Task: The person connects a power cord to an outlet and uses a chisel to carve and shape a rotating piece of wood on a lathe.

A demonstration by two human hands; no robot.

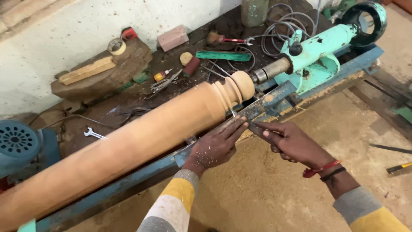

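Head view shows a long wooden column (128, 148) mounted on a lathe, its long axis running from lower left up to upper right, with the turned knob and rings at the upper-right end pressed against the steel centre of the mint-green tailstock (319, 51). Just below the column, on the near side, runs the blue lathe bed (98, 199), dusted with sawdust, parallel to the wood.

Both hands hold a slim metal chisel (253, 122) across the tool rest. Its long axis lies roughly level, tilting up toward the left, with the tip pointing at the ringed section of the column just above the left fingertips. The left hand (216, 146) lies flat on the rest, its fingers (236, 126) straight and together, pressing down on the blade near the tip; the column sits directly above and beyond those fingers. The right hand (292, 144) is to the right of them, its fingers curled shut around the chisel's rear part, so the tool passes from that fist under the left fingertips. A small spanner (93, 134) lies on the bench beyond the column, well apart from both hands.
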